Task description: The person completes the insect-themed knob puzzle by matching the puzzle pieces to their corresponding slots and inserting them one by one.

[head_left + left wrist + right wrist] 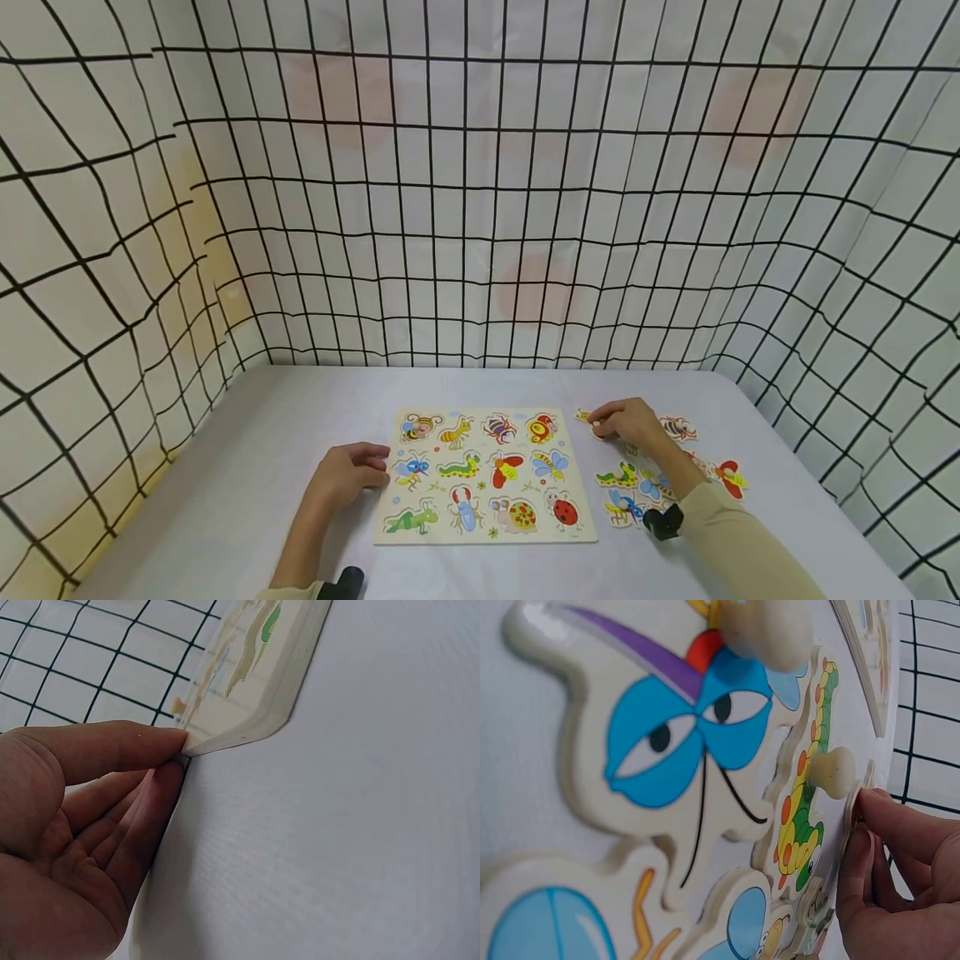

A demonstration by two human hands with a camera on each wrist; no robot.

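Your tan right sleeve (750,533) lies nearest; your right grip (632,423) pinches a piece (582,414) right of the puzzle board (442,537), whose left edge your unclenched left grip (348,475) touches.

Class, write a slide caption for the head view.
Left hand touching a bug puzzle board, right hand pinching a puzzle piece beside it.

Place: booth-like workspace, lab-style; type of building cannot be told. Back wall (480,208), beyond left hand (348,477) and right hand (628,423): white, black grid lines, faint pinkish patches (536,290). Left wall (67,308) and right wall (892,292), outward of each hand: same grid. Table (255,442), beneath both hands: plain white surface. Wrist devices (663,522), one behind each hand: small, black.
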